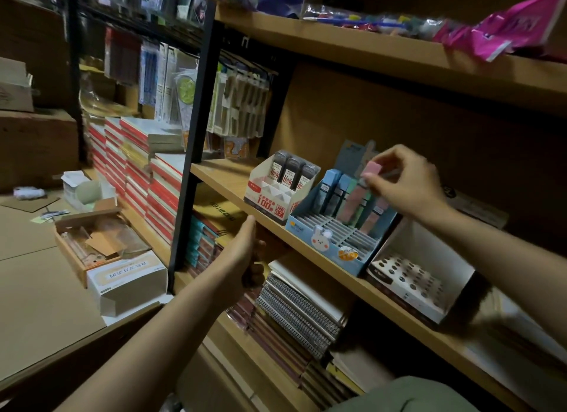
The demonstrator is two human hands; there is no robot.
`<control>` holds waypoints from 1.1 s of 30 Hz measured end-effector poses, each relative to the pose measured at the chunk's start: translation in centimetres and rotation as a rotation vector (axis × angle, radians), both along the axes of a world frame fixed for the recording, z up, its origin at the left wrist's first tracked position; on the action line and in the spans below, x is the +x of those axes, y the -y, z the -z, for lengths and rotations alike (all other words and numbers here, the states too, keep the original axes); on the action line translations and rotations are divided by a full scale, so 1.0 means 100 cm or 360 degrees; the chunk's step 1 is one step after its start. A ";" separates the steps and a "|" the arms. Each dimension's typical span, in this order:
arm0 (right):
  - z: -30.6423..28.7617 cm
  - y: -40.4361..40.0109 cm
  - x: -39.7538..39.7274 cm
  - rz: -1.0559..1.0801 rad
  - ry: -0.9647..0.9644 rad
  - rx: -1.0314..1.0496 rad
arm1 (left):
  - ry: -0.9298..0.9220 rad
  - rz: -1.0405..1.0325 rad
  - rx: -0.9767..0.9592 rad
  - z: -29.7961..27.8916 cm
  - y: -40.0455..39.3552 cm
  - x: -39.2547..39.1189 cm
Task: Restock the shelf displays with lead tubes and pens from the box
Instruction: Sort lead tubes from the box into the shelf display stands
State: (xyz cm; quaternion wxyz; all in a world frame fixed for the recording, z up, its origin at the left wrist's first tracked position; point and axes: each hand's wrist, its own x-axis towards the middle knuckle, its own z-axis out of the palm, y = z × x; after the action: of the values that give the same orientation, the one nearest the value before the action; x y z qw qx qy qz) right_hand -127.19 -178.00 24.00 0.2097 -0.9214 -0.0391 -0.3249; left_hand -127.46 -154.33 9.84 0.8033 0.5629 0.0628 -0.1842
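On the wooden shelf, between a white display of dark lead tubes and an empty white holed tray, stands the blue slotted display, above which the right hand pinches a pink lead tube, while the left hand curls around something hidden below the shelf edge.
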 end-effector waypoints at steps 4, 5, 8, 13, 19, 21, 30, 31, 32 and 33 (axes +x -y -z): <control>-0.015 0.033 0.000 0.0179 0.0047 -0.0363 | 0.0022 0.0103 -0.0154 -0.006 0.007 -0.002; -0.015 0.038 0.001 0.0218 0.0003 -0.0432 | 0.0055 0.0149 -0.0123 -0.007 0.008 -0.003; -0.010 0.045 0.004 0.0307 -0.0128 -0.0553 | 0.0191 0.0305 0.0040 -0.007 0.013 -0.004; 0.003 0.047 0.013 0.0424 -0.0174 -0.0689 | 0.0317 0.0287 0.0035 -0.005 0.016 -0.004; 0.013 0.048 0.024 0.0427 -0.0183 -0.0602 | 0.0292 0.0239 0.0013 -0.002 0.014 0.000; 0.012 0.050 0.023 0.0413 -0.0213 -0.0569 | 0.0283 0.0231 -0.0010 -0.001 0.013 0.002; 0.006 0.052 0.025 0.0622 -0.0308 -0.0815 | 0.0313 0.0310 -0.0041 0.006 0.019 0.002; 0.007 0.052 0.025 0.0656 -0.0315 -0.0848 | 0.0306 0.0315 -0.0058 0.007 0.020 0.002; 0.007 0.051 0.025 0.0684 -0.0314 -0.0886 | 0.0299 0.0320 -0.0080 0.008 0.021 0.001; 0.008 0.050 0.024 0.0710 -0.0302 -0.0931 | 0.0297 0.0324 -0.0102 0.009 0.021 0.001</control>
State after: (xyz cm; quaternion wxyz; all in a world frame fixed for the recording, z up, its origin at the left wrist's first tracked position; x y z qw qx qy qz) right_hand -124.76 -183.03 23.18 -0.1354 -0.9541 0.0910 -0.2510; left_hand -127.41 -156.47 8.98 0.8003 0.5552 -0.0756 -0.2134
